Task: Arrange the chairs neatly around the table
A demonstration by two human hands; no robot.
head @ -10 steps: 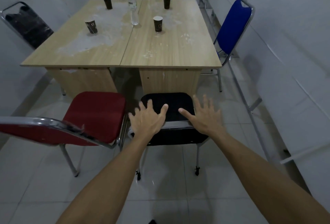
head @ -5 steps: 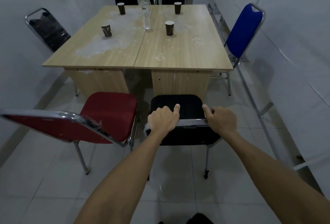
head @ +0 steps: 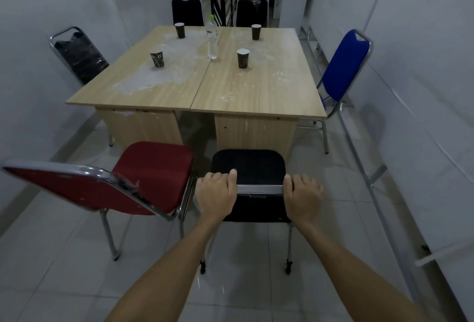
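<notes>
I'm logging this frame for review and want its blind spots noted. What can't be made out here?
- Head view: the fingers of the left hand and right hand curl behind the black chair backrest.
- The red chair backrest runs off the left edge.
- The paper cups are seen from the side, so their contents are hidden.
- The bottle label is too small to read.

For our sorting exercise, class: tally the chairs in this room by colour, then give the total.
Black padded metal-framed chairs: 4
Red padded metal-framed chairs: 1
Blue padded metal-framed chairs: 1
Total: 6
</notes>
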